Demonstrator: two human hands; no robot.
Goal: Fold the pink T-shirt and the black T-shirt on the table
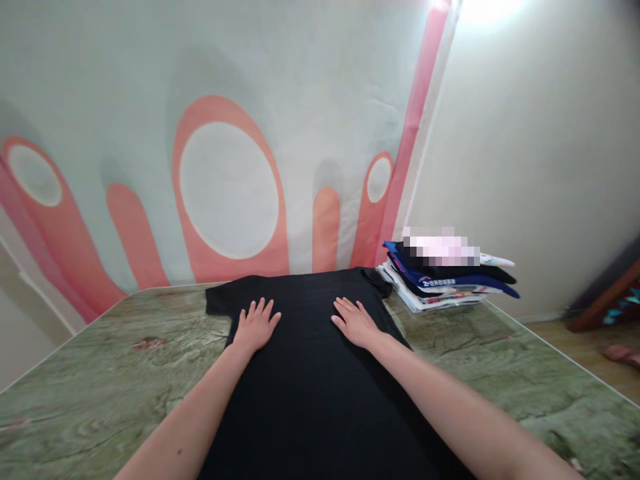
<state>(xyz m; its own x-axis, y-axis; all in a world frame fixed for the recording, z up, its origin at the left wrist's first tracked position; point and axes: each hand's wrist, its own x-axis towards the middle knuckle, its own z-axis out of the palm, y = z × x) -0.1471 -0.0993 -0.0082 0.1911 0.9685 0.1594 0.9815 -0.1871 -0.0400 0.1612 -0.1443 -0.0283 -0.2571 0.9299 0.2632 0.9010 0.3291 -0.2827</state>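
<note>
A black T-shirt (pixel 315 373) lies spread out on the table, its sleeve end toward the wall and its lower part running out of the bottom of the view. My left hand (pixel 256 325) rests flat on its upper left side, fingers spread. On the upper right side, my right hand (pixel 355 323) also lies flat, palm down with the fingers stretched out. The left sleeve is laid out flat, while the right one looks bunched beside the pile of clothes. Neither hand grips the cloth.
A stack of folded clothes (pixel 440 283) stands at the table's back right, close to the right sleeve. The table (pixel 165 373) has a green wood-look top. Behind it rises a wall covering (pixel 310 100) with coral shapes. Part of a foot (pixel 623 353) shows on the floor at far right.
</note>
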